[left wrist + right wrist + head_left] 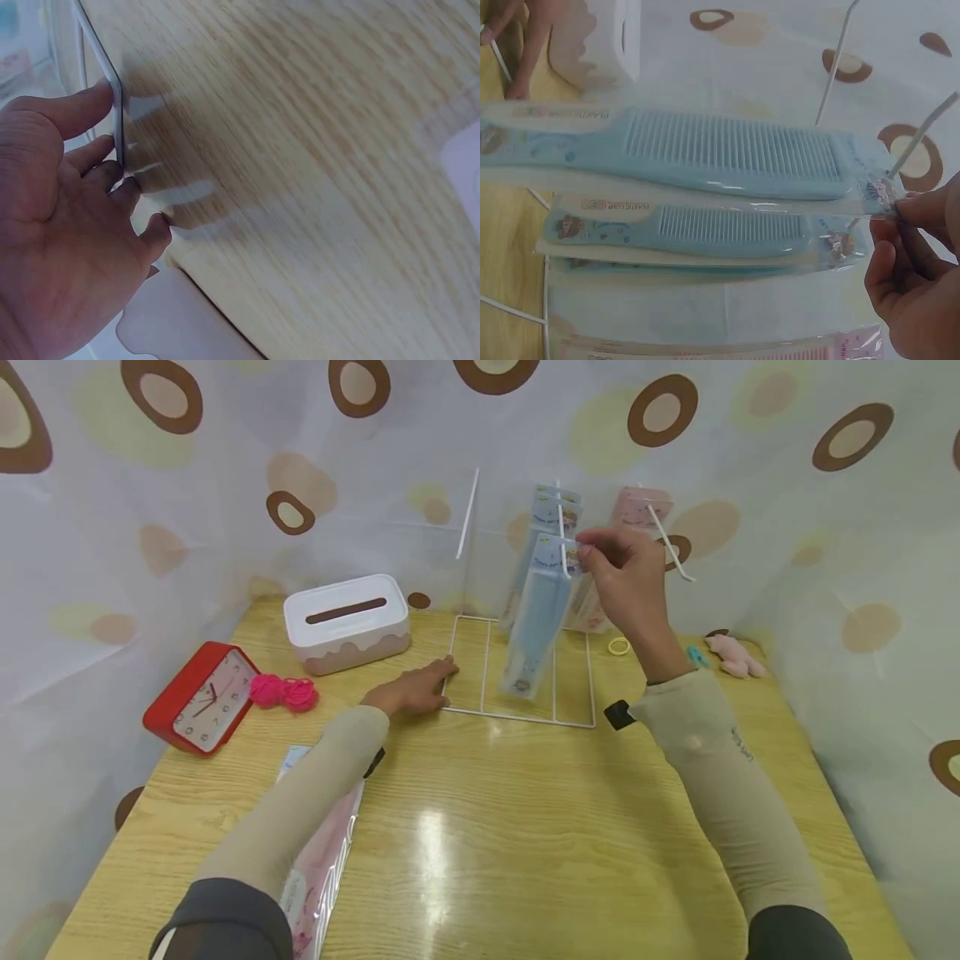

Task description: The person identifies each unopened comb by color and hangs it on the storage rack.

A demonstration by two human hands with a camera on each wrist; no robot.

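Note:
My right hand (pixel 626 578) pinches the top corner of a blue comb in a clear packet (pixel 546 602), whose header is at the front end of the middle hook (pixel 924 135). Behind it on that hook hang more packaged blue combs (pixel 727 231). Packaged pink combs (pixel 640 508) hang on the right hook. At the front left corner of the white wire rack (pixel 517 718), my left hand (pixel 414 688) rests with fingers spread. In the left wrist view its thumb and some fingertips touch the rack's wire (pixel 118 124).
The left hook (pixel 468 514) holds nothing. A tissue box (pixel 348 643), a red clock (pixel 202 697) and pink yarn (pixel 283 692) stand left. Under my left forearm lies a pink packet (pixel 326 860). A yellow ring (pixel 618 647), a teal clip (pixel 697 657) and a pink toy (pixel 735 657) lie right.

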